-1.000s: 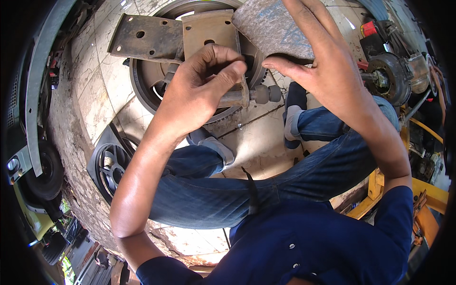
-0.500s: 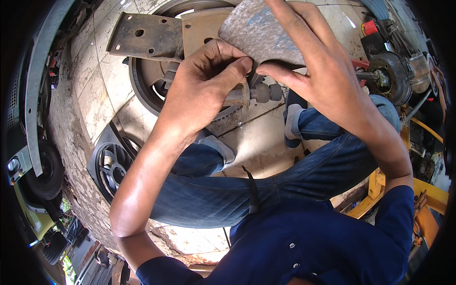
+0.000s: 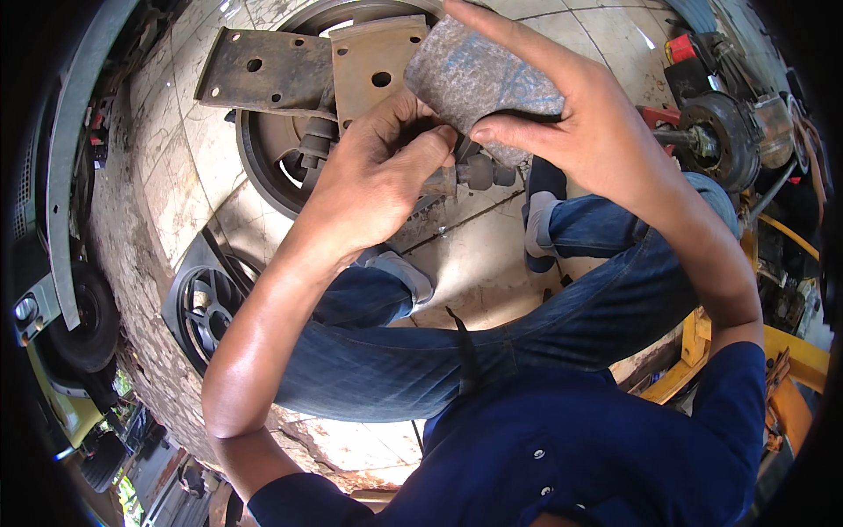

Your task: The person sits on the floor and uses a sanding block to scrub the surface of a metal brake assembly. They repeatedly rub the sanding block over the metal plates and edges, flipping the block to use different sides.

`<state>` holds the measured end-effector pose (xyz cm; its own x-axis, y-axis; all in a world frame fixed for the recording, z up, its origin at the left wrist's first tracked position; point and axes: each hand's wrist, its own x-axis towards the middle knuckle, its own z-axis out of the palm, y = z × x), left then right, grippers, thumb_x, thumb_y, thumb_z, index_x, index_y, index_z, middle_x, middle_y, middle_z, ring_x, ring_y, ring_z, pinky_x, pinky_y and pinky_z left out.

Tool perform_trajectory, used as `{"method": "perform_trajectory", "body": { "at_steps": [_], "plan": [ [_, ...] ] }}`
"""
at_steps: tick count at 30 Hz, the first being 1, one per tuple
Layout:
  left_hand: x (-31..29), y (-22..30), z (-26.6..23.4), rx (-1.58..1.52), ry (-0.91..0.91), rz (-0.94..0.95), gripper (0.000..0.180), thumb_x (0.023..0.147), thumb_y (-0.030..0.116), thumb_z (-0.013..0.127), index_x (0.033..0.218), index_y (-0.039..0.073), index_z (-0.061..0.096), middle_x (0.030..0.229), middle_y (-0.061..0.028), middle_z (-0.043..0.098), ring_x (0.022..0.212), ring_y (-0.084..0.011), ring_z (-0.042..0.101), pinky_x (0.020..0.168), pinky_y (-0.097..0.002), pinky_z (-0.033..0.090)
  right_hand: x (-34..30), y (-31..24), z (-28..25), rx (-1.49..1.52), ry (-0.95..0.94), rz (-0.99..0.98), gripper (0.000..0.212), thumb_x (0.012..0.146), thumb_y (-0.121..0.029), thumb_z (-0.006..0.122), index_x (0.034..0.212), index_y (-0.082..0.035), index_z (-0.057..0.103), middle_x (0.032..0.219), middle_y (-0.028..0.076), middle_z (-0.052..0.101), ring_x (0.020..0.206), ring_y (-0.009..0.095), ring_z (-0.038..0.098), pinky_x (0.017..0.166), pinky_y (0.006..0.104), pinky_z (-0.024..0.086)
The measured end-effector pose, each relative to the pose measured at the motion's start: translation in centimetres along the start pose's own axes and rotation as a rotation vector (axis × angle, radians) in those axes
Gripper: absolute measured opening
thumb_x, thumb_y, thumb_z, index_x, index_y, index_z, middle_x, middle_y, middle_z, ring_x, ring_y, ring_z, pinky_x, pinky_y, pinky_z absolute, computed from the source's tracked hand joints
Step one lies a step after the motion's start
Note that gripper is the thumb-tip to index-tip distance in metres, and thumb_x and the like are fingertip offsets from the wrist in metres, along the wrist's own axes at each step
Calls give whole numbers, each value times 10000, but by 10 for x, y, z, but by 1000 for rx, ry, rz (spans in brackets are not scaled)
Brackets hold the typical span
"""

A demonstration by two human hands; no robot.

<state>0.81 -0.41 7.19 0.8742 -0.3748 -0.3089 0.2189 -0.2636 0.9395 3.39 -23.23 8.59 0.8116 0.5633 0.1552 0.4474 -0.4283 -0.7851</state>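
My right hand (image 3: 601, 132) grips a curved, speckled grey-brown brake lining (image 3: 474, 75) with faint blue marks, its thumb on the near edge and its fingers along the far side. At the lining's lower left corner is my left hand (image 3: 369, 184), thumb and forefinger pinched together. What lies between those fingertips, if anything, is hidden. Beyond the left hand, a rusty brown plate with holes (image 3: 373, 53) overlaps a darker holed plate (image 3: 263, 66). Both lie over a large round metal wheel (image 3: 255, 162). A metal piece with a dark knobbed end (image 3: 487, 172) sticks out below the hands.
A black spoked speaker-like round part (image 3: 204, 303) stands on the tiled floor (image 3: 474, 272) at left. On the right are a dark hub on a shaft (image 3: 720, 145), a red-and-black object (image 3: 689, 57) and a yellow frame (image 3: 795, 356). My jeans-clad legs straddle the work area.
The brake lining has tilted and dropped slightly toward me, showing more of its lower edge. My right hand has turned with it; my left hand has shifted slightly left.
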Motion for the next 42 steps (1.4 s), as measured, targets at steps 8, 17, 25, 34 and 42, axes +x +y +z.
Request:
{"method": "perform_trajectory", "body": {
  "at_steps": [8, 17, 25, 34, 42],
  "plan": [
    [1, -9, -38, -221, 116, 135, 173, 999, 189, 581, 1067, 40, 636, 969, -49, 641, 960, -162, 641, 984, -339, 482, -4, 12, -23, -122, 61, 148, 857, 869, -145, 785, 1582, -83, 315, 1495, 231, 497, 1375, 308, 505, 1125, 383, 415],
    [2, -4, -27, 226, 143, 134, 351, 948, 321, 737, 1092, 6, 683, 965, -101, 707, 792, -135, 662, 681, -279, 542, 3, -10, -13, -121, 30, 50, 803, 877, -148, 769, 1558, -58, 353, 1393, 251, 559, 1270, 352, 579, 1051, 407, 459],
    [2, 4, -5, 87, 54, 29, 274, 966, 238, 716, 1110, 8, 675, 1028, -129, 717, 888, -122, 685, 748, -246, 547, 1, -16, -3, -118, 41, 14, 797, 885, -115, 751, 1575, -118, 353, 1175, 212, 613, 1039, 344, 646, 900, 408, 514],
    [3, -2, 2, -46, 75, 31, 188, 974, 162, 669, 1097, 20, 682, 996, -66, 689, 912, -110, 641, 844, -279, 513, -2, -11, 0, -140, 42, -37, 814, 888, -114, 747, 1588, -135, 332, 1100, 186, 593, 932, 327, 639, 810, 405, 522],
    [3, -3, -2, 6, 59, 23, 179, 960, 170, 681, 1065, 25, 684, 967, -43, 678, 879, -99, 616, 829, -277, 503, 0, -17, 0, -120, 17, -3, 818, 889, -114, 748, 1590, -134, 327, 1132, 189, 599, 948, 326, 645, 831, 400, 529]
  ]
}}
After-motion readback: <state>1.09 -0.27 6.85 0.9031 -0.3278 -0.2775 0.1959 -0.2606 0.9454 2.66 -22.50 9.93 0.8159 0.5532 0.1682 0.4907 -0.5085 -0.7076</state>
